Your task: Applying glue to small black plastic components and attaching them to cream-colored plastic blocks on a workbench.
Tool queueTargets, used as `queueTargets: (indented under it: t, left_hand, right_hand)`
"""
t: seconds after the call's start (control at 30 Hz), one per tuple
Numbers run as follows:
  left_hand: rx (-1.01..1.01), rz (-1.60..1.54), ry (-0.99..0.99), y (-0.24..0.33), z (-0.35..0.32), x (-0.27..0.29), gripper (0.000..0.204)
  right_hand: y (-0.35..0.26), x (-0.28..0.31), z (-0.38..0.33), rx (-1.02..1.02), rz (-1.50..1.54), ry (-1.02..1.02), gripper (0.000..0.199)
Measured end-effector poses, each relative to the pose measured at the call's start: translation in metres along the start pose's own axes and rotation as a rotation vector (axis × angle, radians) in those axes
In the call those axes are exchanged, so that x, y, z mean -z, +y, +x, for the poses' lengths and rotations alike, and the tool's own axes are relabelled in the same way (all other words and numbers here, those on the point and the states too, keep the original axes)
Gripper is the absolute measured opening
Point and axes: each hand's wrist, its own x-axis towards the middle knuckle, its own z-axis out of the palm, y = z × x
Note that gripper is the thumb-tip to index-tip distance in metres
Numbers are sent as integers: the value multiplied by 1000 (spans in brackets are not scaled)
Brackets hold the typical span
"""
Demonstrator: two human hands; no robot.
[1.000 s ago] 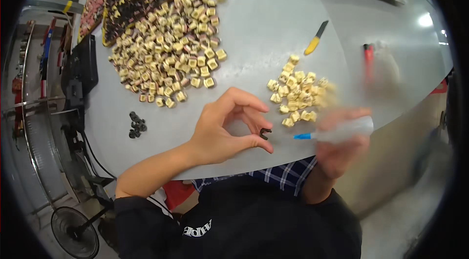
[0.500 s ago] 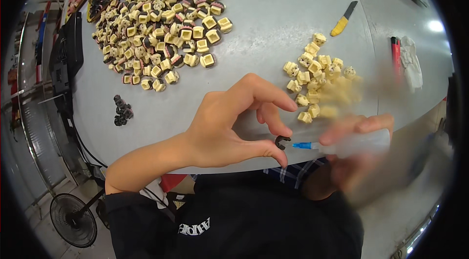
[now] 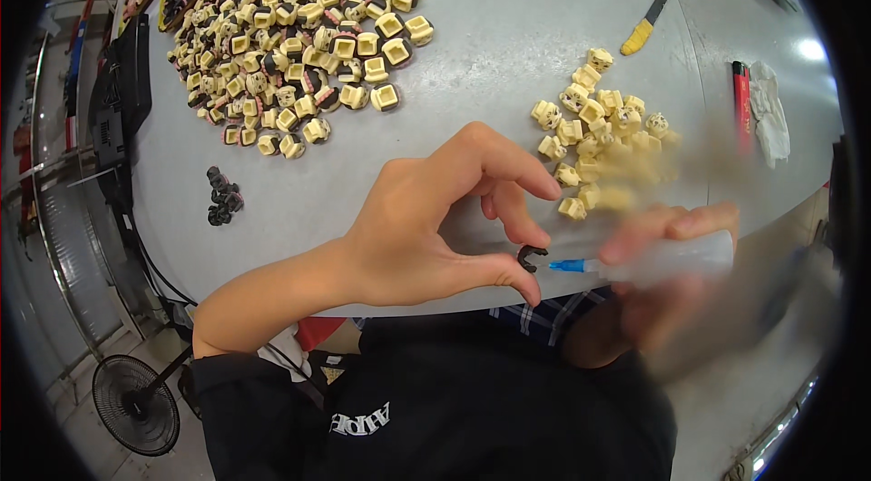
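Note:
My left hand [image 3: 426, 222] pinches a small black ring-shaped part [image 3: 531, 257] between thumb and middle finger, just above the table's near edge. My right hand [image 3: 676, 272], blurred, grips a clear glue bottle [image 3: 667, 256] whose blue nozzle [image 3: 567, 265] points left and touches the black part. A small heap of cream-coloured square pieces [image 3: 594, 132] lies just beyond my hands.
A large spread of cream and dark square pieces [image 3: 308, 36] covers the far left of the grey table [image 3: 508, 36]. A few black parts [image 3: 220, 195] lie at the left. A yellow-handled knife [image 3: 642, 25], a red marker [image 3: 742, 104] and a white rag [image 3: 771, 109] lie at the right. A floor fan [image 3: 136, 404] stands below.
My hands have come closer together and nearer the camera; the glue nozzle now meets the black part. The view has tilted, shifting the table's contents upward.

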Motion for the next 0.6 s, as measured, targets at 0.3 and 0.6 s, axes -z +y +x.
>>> queueTargets:
  t: [0.3,0.6]
  left_hand:
    - [-4,11,1,0,-1,-1,62]
    - [-23,-5,9,-2,0,-1,63]
  right_hand:
    - [1,2,0,12,-3,-21,50]
    - [-1,2,0,10,-14,-10,50]
